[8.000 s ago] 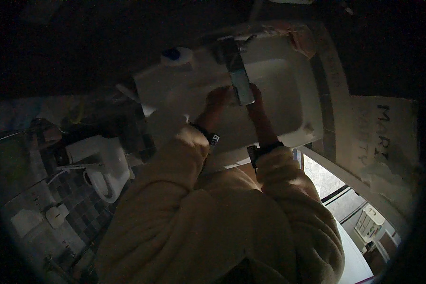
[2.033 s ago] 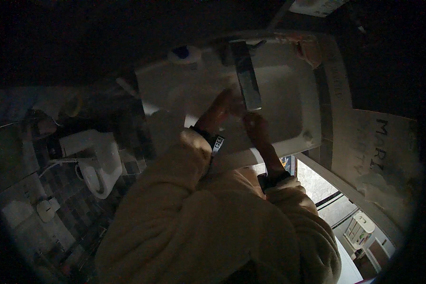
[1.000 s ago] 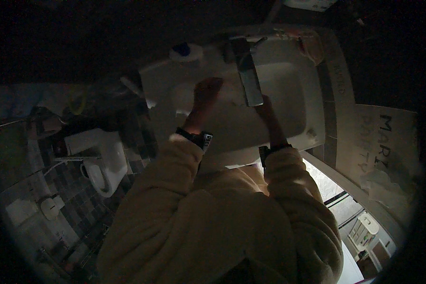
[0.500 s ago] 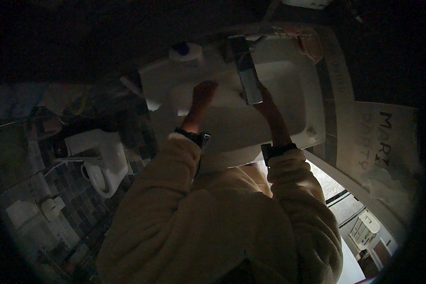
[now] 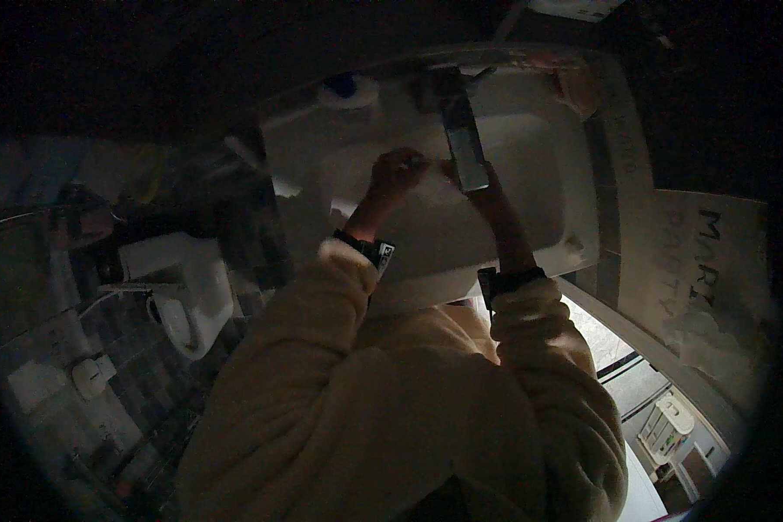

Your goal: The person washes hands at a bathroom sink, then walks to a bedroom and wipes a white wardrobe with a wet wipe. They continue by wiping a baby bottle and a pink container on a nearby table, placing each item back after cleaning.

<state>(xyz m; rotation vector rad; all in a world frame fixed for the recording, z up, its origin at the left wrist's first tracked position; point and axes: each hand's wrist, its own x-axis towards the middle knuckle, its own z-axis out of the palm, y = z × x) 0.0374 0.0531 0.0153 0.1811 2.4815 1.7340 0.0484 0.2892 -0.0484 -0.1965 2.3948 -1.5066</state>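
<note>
The left hand (image 5: 398, 170) is over the sink basin (image 5: 531, 209), left of the faucet (image 5: 464, 143) and apart from it. Its fingers are partly curled; dim light prevents confirming whether anything is held. The faucet extends over the basin, its outer end above the right hand (image 5: 488, 183). The faucet hides much of the right hand; its opening and any grip cannot be determined. The hands are near each other, separated by a gap.

white basin (image 5: 580, 204), silvery-grey faucet (image 5: 466, 146), tan fleece top (image 5: 409, 409), black wristbands (image 5: 489, 283), white toilet (image 5: 187, 274), grey-chequered floor tiles (image 5: 158, 372)
</note>
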